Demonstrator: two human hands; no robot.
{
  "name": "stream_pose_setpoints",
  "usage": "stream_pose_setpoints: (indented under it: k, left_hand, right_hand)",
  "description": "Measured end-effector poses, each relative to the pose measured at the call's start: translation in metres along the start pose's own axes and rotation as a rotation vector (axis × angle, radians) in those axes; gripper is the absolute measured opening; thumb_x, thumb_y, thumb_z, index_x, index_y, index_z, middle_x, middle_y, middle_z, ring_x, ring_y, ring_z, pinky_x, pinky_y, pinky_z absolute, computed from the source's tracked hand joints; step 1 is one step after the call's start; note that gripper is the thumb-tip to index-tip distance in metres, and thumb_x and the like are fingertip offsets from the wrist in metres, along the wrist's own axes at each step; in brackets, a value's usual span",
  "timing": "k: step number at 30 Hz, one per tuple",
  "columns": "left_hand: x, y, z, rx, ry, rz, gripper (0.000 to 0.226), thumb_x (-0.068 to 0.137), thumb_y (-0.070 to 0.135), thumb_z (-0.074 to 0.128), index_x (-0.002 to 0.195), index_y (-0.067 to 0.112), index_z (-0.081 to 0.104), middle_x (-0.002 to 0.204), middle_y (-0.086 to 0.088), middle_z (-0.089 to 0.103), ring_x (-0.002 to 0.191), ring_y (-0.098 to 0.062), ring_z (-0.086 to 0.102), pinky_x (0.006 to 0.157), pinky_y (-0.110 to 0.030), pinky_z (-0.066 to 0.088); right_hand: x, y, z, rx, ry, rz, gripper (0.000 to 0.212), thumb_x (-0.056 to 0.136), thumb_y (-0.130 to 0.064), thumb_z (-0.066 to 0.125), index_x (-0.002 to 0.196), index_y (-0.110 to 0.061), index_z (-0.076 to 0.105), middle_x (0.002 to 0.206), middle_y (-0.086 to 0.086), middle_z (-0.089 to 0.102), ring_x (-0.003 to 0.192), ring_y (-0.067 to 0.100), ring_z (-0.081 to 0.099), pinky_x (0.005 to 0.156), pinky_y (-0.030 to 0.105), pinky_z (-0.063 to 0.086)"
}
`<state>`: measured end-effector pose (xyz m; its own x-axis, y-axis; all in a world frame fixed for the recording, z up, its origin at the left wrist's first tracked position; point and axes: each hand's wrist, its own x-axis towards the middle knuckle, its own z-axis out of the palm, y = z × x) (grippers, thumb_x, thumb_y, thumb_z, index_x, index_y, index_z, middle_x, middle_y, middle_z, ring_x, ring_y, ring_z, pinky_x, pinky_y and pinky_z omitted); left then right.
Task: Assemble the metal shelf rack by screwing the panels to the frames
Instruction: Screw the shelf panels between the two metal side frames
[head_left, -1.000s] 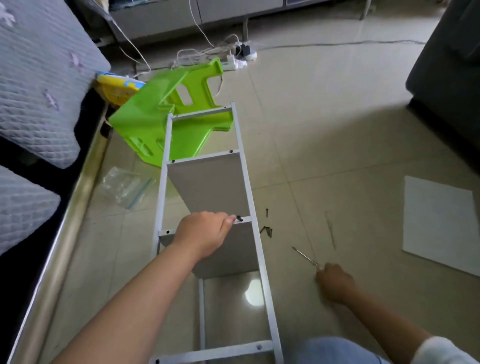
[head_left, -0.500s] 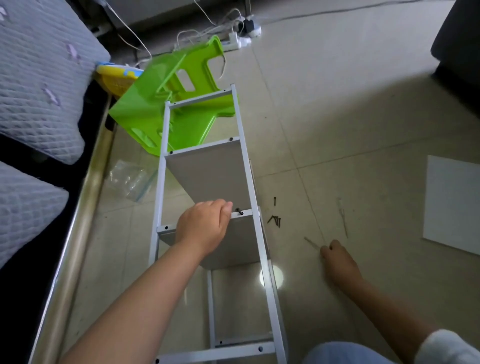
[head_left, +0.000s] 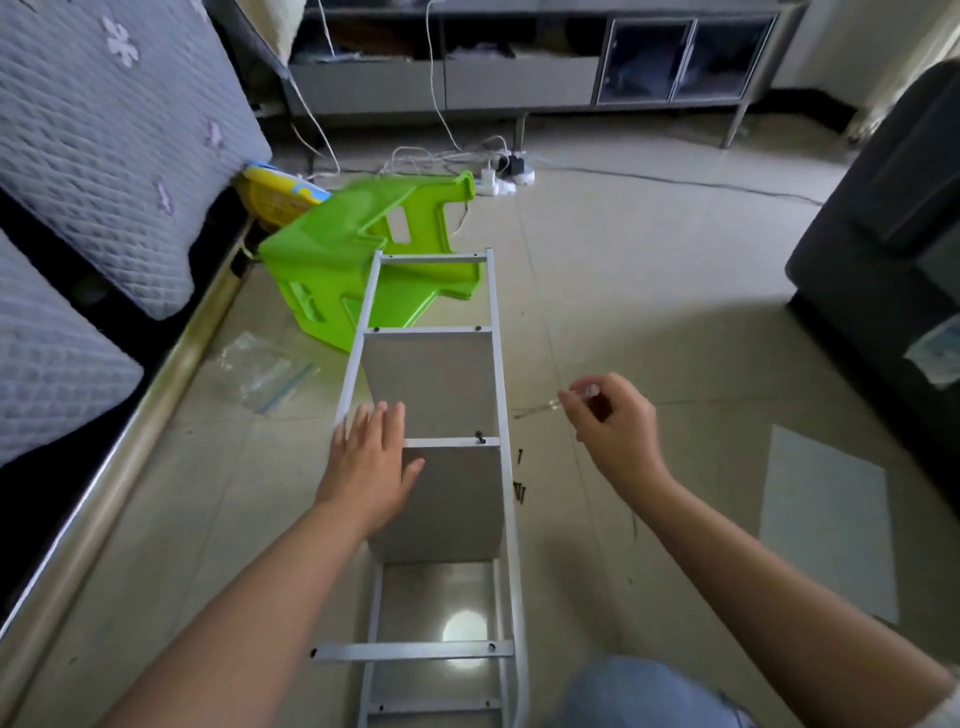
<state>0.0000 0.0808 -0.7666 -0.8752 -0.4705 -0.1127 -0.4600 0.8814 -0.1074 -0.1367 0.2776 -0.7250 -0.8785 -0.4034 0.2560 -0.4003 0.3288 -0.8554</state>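
A white metal rack frame (head_left: 497, 395) lies on its side on the tiled floor, running away from me. Two grey panels sit in it: the far panel (head_left: 434, 382) and the near panel (head_left: 457, 499). A dark screw (head_left: 480, 437) stands loose in the crossbar above the near panel. My left hand (head_left: 370, 467) rests flat with fingers spread on that crossbar and the near panel. My right hand (head_left: 613, 423) is raised right of the frame, shut on a thin screwdriver (head_left: 540, 409) with a clear handle, tip pointing left. Loose dark screws (head_left: 519, 488) lie beside the frame.
A green plastic stool (head_left: 332, 265) lies tipped behind the frame's far end. A clear plastic bag (head_left: 265, 371) is on the floor at left, next to a bed edge (head_left: 130, 431). A white sheet (head_left: 826, 525) lies at right, a dark seat (head_left: 883, 234) behind it. Cables and a power strip (head_left: 498, 179) lie beyond.
My right hand has lifted the screwdriver off the floor and raised it beside the frame. My left hand let go of the screw and now lies flat on the crossbar. The view tilted up.
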Motion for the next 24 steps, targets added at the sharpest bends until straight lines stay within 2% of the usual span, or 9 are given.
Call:
stream_pose_setpoints:
  k: [2,4,6,8,11,13,16,21,24]
  left_hand:
    - [-0.002,-0.006,0.002,-0.001,0.007,-0.018,0.066,0.098,0.042,0.031,0.147,0.004,0.009,0.153,-0.014,0.014,0.142,-0.029,0.012,0.115,-0.039,0.015]
    - [-0.007,-0.013,0.003,-0.073,0.032,-0.02,0.06,0.098,0.034,0.035,0.143,-0.002,0.023,0.149,-0.02,0.024,0.14,-0.034,0.019,0.112,-0.043,0.022]
    - [-0.011,-0.017,0.007,-0.14,0.087,0.001,0.056,0.089,0.029,0.041,0.125,-0.013,0.049,0.129,-0.03,0.05,0.124,-0.043,0.047,0.095,-0.052,0.045]
    - [-0.014,-0.021,0.013,-0.176,0.076,0.002,0.059,0.08,0.032,0.037,0.106,-0.013,0.062,0.109,-0.029,0.063,0.103,-0.042,0.062,0.075,-0.052,0.054]
    - [-0.017,-0.021,0.013,-0.164,0.085,0.011,0.059,0.078,0.033,0.034,0.103,-0.01,0.066,0.106,-0.025,0.066,0.1,-0.037,0.065,0.073,-0.049,0.054]
    - [-0.018,-0.021,0.013,-0.147,0.095,0.032,0.059,0.078,0.033,0.034,0.104,-0.009,0.066,0.107,-0.024,0.066,0.1,-0.036,0.065,0.074,-0.048,0.054]
    - [-0.022,-0.022,0.012,-0.131,0.094,0.052,0.059,0.077,0.034,0.034,0.103,-0.008,0.067,0.106,-0.023,0.067,0.1,-0.034,0.066,0.073,-0.047,0.054]
    - [-0.024,-0.02,0.009,-0.115,0.069,0.064,0.059,0.077,0.034,0.034,0.102,-0.007,0.068,0.105,-0.021,0.068,0.099,-0.033,0.066,0.074,-0.045,0.054]
    - [-0.024,-0.021,0.01,-0.116,0.039,0.057,0.059,0.078,0.034,0.034,0.102,-0.007,0.068,0.106,-0.021,0.068,0.1,-0.032,0.066,0.075,-0.044,0.054]
  right_hand:
    - [0.0,-0.026,0.004,0.082,-0.005,-0.059,0.021,0.087,-0.02,0.06,0.069,-0.025,0.049,0.06,-0.006,0.049,0.056,0.021,0.05,0.059,0.03,0.043]
    - [-0.002,-0.045,0.01,0.095,-0.037,-0.119,0.017,0.085,-0.031,0.049,0.069,-0.031,0.042,0.056,-0.008,0.046,0.048,0.01,0.046,0.053,0.024,0.04]
    - [-0.003,-0.054,0.016,0.05,-0.059,-0.196,0.015,0.084,-0.032,0.043,0.071,-0.024,0.045,0.055,-0.014,0.044,0.047,0.002,0.047,0.051,0.011,0.034]
    - [-0.004,-0.058,0.021,0.021,-0.047,-0.252,0.031,0.086,-0.038,0.041,0.078,-0.01,0.051,0.055,-0.017,0.041,0.049,-0.001,0.047,0.052,0.008,0.031]
    - [-0.002,-0.057,0.024,0.002,-0.03,-0.326,0.052,0.082,-0.047,0.029,0.082,-0.001,0.053,0.061,-0.017,0.045,0.053,0.005,0.044,0.056,0.023,0.034]
    - [-0.002,-0.054,0.025,-0.062,-0.034,-0.395,0.057,0.084,-0.044,0.027,0.082,0.006,0.054,0.064,-0.008,0.05,0.057,0.013,0.044,0.061,0.024,0.032]
    - [-0.002,-0.054,0.023,-0.132,-0.049,-0.426,0.059,0.085,-0.044,0.026,0.083,0.007,0.054,0.069,0.002,0.054,0.062,0.017,0.046,0.062,0.025,0.032]
    - [0.006,-0.056,0.022,-0.199,-0.15,-0.412,0.06,0.082,-0.049,0.024,0.086,0.004,0.053,0.061,-0.02,0.041,0.062,0.016,0.043,0.056,0.024,0.027]
    - [0.006,-0.054,0.025,-0.243,-0.184,-0.418,0.049,0.088,-0.04,0.033,0.089,0.005,0.054,0.067,-0.009,0.048,0.066,0.018,0.044,0.06,0.024,0.026]
